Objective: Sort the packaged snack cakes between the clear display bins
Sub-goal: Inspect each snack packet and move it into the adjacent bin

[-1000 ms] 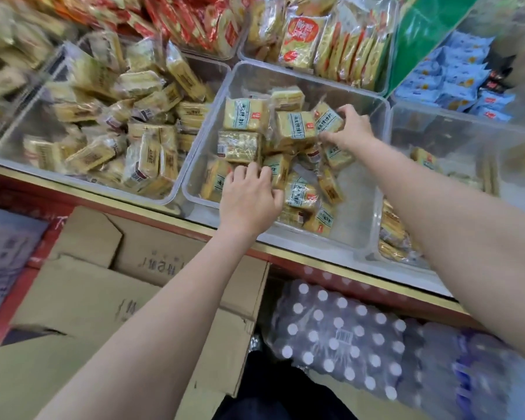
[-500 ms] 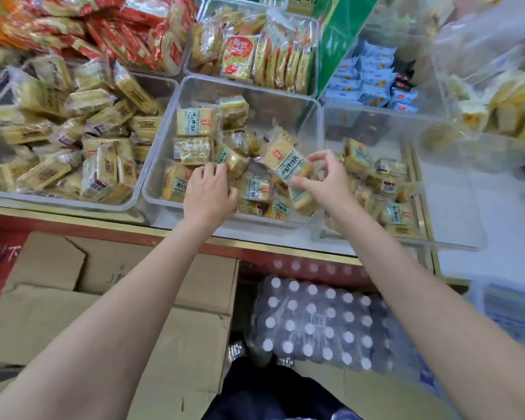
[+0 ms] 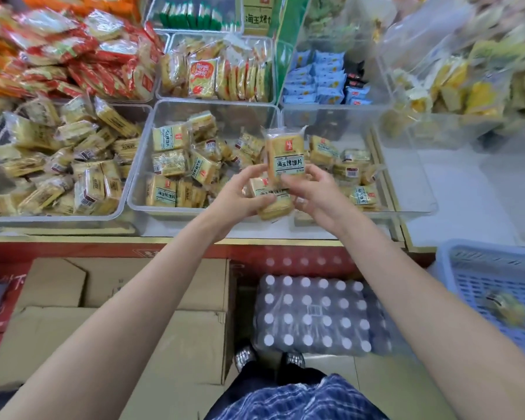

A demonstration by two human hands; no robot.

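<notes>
Over the front edge of the middle clear bin (image 3: 140,189), both hands meet and hold yellow snack cake packets between them. Two packets are plainly visible in the grip: an upright packet (image 3: 285,156) with a pale label band, pinched at its lower end by the right hand (image 3: 319,192), and a second packet (image 3: 270,201) lying under it, gripped by the curled fingers of the left hand (image 3: 240,195); whether more are stacked behind them I cannot tell. Three clear bins of the same yellow packets sit side by side along the counter: the left bin (image 3: 125,204) heaped full, the middle one holding a looser scatter, and the right bin (image 3: 412,204) holding a small cluster at its left side. Below the counter stand cardboard boxes (image 3: 164,338) and one shrink-wrapped pack of bottles (image 3: 312,316), with twenty-four white caps showing. One blue plastic basket (image 3: 497,286) sits at the right.
</notes>
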